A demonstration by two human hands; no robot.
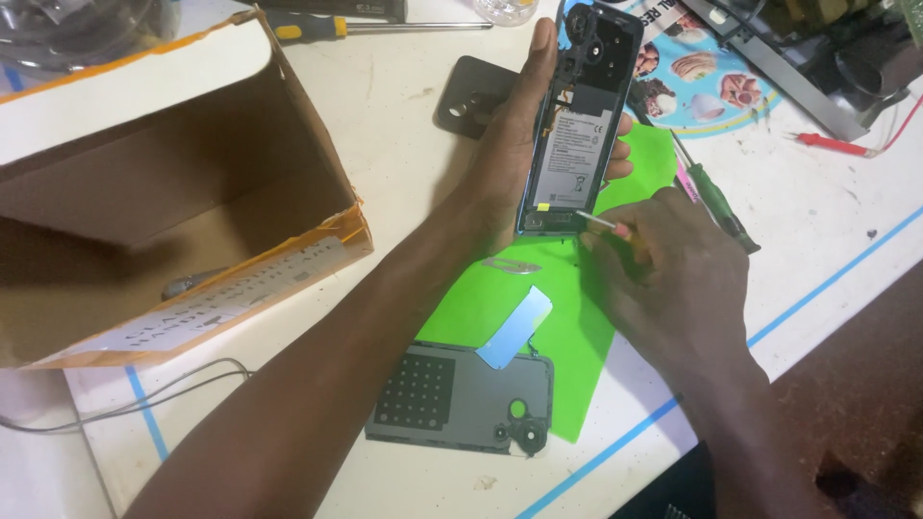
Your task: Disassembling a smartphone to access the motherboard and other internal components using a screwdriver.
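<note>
My left hand (510,154) grips an opened smartphone (577,115) from its left side, holding it tilted above the table with its battery and inner parts facing up. My right hand (663,269) pinches a small screwdriver (598,222) whose thin metal tip touches the phone's lower edge. Below the hands, on a green mat (577,327), lie the phone's removed grey back cover (461,394), a light blue sticker strip (514,329) and metal tweezers (511,265).
An open cardboard box (163,183) fills the left side. A dark phone case (469,96) lies behind my left hand. A green-handled screwdriver (716,197), a yellow-handled screwdriver (327,27) and a red tool (832,144) lie on the white table, which has blue tape lines (827,279).
</note>
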